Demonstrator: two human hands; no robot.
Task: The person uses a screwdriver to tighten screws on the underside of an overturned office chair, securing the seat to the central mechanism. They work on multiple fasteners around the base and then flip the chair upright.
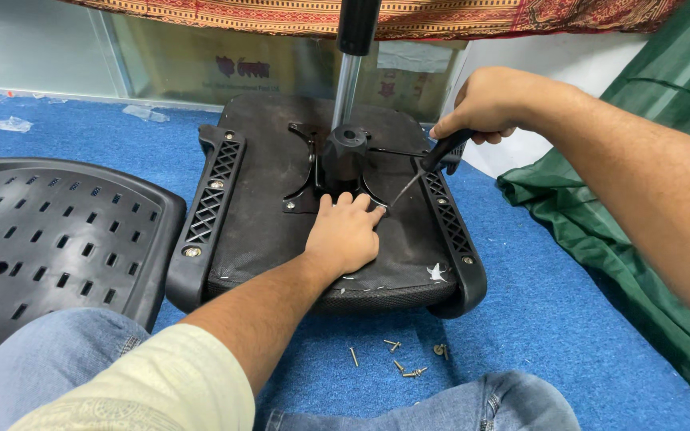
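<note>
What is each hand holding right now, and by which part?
The right hand holds a screwdriver by its black handle. The left hand holds nothing; it rests flat on the upturned chair seat beside the metal plate.

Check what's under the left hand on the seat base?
The left hand lies flat on the black seat underside, fingertips at the metal bracket. Whatever sits beneath the palm is covered.
</note>
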